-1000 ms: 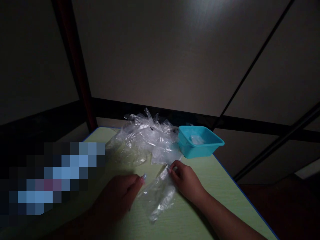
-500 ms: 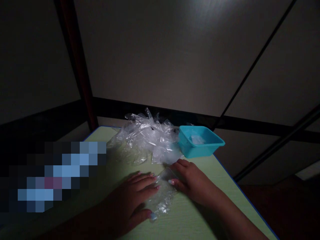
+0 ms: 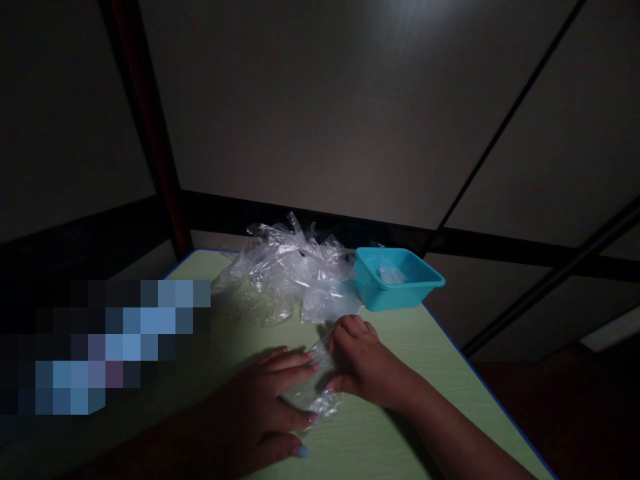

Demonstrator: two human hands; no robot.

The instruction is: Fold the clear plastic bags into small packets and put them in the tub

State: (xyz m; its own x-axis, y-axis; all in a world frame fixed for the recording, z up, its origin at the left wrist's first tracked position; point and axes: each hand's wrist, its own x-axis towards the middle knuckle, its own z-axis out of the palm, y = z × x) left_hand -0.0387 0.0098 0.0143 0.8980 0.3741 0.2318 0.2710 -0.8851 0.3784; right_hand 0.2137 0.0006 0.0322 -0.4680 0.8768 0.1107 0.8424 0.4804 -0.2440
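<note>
A thin, crinkled clear plastic piece [image 3: 316, 383] lies on the pale green table between my hands. My left hand [image 3: 273, 403] rests over its left side, palm down, with the fingers spread. At its right side, the fingers of my right hand [image 3: 367, 363] curl in on the film, the thumb near its lower part; the fingertips are partly hidden. Just beyond my hands is a loose heap of clear plastic [image 3: 295, 273], with finger-like tips resembling thin disposable gloves.
A turquoise plastic basin [image 3: 393, 297] stands to the right of the heap, with a small whitish clear packet [image 3: 391, 274] inside. The green tabletop [image 3: 400, 440] has a blue edge. A dark-banded cabinet front [image 3: 300, 133] rises behind it. A pixelated patch covers the left.
My right hand has shifted slightly left over the plastic piece, and its fingers have curled in. My left hand has moved slightly down, its fingers more spread. The view has shifted a little.
</note>
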